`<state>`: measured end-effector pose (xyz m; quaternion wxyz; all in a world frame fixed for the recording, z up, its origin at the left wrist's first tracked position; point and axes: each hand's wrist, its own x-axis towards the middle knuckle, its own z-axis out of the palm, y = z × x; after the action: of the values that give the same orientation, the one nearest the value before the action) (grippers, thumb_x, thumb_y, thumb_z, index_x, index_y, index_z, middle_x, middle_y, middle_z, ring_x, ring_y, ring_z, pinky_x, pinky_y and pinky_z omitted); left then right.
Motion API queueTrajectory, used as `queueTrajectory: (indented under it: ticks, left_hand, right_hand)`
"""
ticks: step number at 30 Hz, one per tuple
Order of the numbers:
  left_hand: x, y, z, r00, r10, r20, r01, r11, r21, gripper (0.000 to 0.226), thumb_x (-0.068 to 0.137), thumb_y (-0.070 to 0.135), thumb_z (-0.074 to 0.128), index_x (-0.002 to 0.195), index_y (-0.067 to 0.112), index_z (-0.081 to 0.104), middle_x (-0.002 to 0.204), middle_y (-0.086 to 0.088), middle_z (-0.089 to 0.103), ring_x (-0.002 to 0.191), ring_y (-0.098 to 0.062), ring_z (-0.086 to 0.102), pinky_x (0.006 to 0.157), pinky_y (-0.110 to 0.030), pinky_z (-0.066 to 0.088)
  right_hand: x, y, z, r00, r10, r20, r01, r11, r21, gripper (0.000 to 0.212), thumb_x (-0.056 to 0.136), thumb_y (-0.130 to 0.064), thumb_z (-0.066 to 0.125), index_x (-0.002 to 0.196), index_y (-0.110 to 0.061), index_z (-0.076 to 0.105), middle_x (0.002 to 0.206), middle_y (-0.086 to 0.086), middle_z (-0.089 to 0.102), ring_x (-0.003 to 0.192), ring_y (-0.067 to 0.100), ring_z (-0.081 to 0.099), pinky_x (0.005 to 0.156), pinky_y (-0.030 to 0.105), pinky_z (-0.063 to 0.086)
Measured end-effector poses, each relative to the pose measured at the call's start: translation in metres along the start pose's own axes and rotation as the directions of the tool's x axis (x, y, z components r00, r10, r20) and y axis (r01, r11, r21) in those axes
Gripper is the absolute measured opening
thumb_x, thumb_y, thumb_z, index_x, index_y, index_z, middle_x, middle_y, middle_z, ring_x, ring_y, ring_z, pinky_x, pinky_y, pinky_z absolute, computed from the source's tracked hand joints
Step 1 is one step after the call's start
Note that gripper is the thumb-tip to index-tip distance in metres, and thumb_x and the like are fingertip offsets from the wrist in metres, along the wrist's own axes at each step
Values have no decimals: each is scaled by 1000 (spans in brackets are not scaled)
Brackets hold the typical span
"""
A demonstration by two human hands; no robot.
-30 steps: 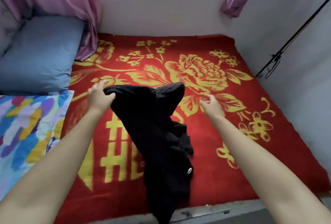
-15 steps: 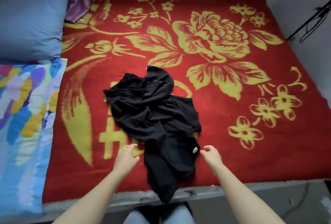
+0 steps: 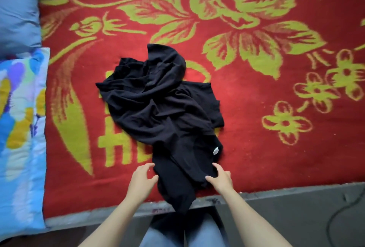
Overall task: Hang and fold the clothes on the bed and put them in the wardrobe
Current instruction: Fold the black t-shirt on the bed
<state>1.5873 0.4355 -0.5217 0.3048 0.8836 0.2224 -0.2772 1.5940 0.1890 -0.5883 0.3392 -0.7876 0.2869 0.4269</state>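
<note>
While black garment (image 3: 158, 104) lies crumpled | left hand (image 3: 143, 181) fingers (image 3: 147, 166) spread, touching | right hand (image 3: 221, 180) likewise

No legible txt; yellow char. (image 3: 115, 144) on blanket (image 3: 256, 167) half-covered, unreadable

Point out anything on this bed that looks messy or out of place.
The black garment lies crumpled in a twisted heap on the red blanket, its near end hanging over the bed edge. Nothing else stands out.
</note>
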Motion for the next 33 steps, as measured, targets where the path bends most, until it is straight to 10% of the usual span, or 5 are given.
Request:
queueTrajectory:
  ticks: [5, 8, 13, 21, 33]
  left_hand:
    - [0, 4, 5, 1000, -22, 5, 23, 1000, -3, 38, 84, 9, 62, 122, 10, 57, 126, -8, 56, 121, -21, 48, 100, -29, 33]
    - [-3, 11, 4, 999, -30, 15, 30, 999, -18, 36, 84, 9, 63, 120, 10, 58, 124, -9, 57, 117, -22, 50, 98, -29, 35]
    - [-4, 41, -6, 999, 13, 39, -11, 999, -52, 33, 86, 12, 61, 118, 11, 59, 120, -9, 58, 108, -22, 54, 89, -27, 38]
    - [-9, 145, -61, 966, 254, -43, -257, 952, -166, 27, 85, 9, 61, 112, 8, 63, 116, -9, 61, 105, -20, 57, 88, -23, 37]
    - [-62, 275, -216, 610, 786, -96, -777, 571, -265, 33, 96, 28, 51, 129, 30, 46, 135, 11, 42, 125, -5, 38, 107, -30, 33]
  right_hand:
    - [-5, -4, 5, 997, -6, 74, 19, 982, -188, 20, 87, -41, 59, 100, -25, 59, 114, 3, 44, 109, 26, 48, 89, 29, 40]
    - [-14, -6, -2, 998, -66, 18, 67, 997, -50, 36, 86, -28, 62, 61, -20, 38, 70, -3, 45, 75, 20, 44, 65, 25, 32]
    - [-50, -12, -52, 931, -116, -345, 198, 957, 212, 43, 76, -6, 63, 56, -17, 27, 54, -4, 28, 57, 16, 25, 49, 27, 21]
    - [-142, -103, -190, 678, -536, -503, 637, 770, 36, 44, 69, 8, 56, 59, -20, 23, 57, -7, 29, 55, 9, 22, 49, 23, 19]
    - [-353, -230, -329, 417, -839, -350, 876, 268, 401, 32, 55, 6, 39, 51, -22, 26, 48, -3, 30, 40, 9, 23, 40, 16, 19]
